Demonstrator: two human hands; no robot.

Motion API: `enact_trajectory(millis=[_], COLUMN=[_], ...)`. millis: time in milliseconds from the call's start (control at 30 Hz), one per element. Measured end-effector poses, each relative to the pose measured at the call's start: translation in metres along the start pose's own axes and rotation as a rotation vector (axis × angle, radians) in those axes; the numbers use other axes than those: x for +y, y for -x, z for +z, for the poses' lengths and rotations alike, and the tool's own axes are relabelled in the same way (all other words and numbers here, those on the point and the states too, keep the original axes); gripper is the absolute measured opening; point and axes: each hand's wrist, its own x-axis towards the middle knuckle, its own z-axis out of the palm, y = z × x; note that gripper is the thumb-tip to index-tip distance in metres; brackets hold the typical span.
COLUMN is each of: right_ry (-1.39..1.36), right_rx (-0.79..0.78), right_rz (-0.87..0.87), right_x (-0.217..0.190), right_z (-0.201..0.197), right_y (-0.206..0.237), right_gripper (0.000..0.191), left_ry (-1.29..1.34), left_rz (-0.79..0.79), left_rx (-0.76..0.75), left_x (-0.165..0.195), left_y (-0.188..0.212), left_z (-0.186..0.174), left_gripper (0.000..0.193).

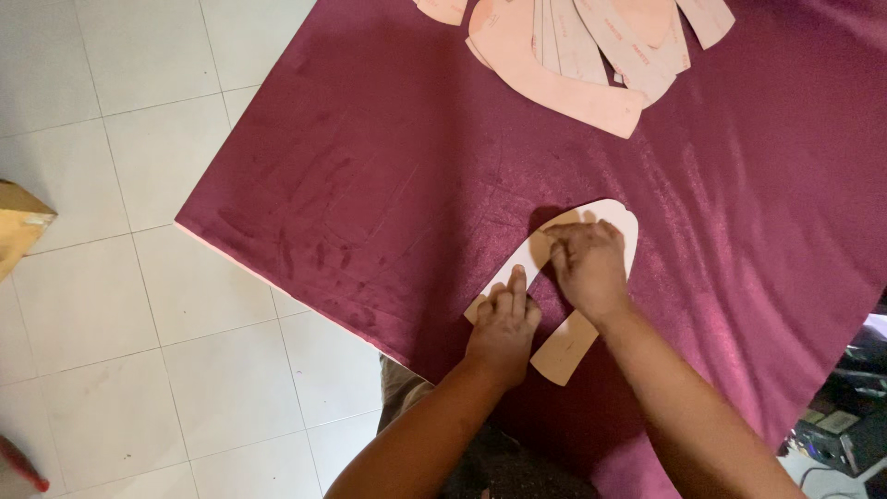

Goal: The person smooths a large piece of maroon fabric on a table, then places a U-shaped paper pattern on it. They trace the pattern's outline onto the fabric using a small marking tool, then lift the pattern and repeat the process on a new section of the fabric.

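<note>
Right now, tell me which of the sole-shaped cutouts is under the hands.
The lone sole-shaped cutout near the table's front edge, pressed flat by both hands; the other cutouts lie fanned in a pile at the far edge, untouched.

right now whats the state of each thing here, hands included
left hand: flat, fingers pressing on the sole cutout
right hand: pressing on the cutout's upper half
sole cutout: lying flat on the cloth
maroon cloth: spread out, smudged
pile of cutouts: fanned, overlapping, untouched
</note>
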Motion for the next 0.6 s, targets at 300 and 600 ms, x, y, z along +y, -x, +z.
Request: enact_trajectory(millis=[300,600], right_ry=[-0.5,-0.776], right_rx=[0.346,0.065], right_rz=[0.496,1.096], right_x=[0.045,0.044], right_z=[-0.021,0.003], right_y=[0.014,0.175], right_gripper=[0.02,0.039], left_ry=[0.116,0.889], left_rz=[0.004,-0.094], left_rx=[0.138,0.55], left_x=[-0.002,-0.014], left_y=[0.002,0.028], left_z=[0.015,0.015], left_gripper=[0.076,0.064])
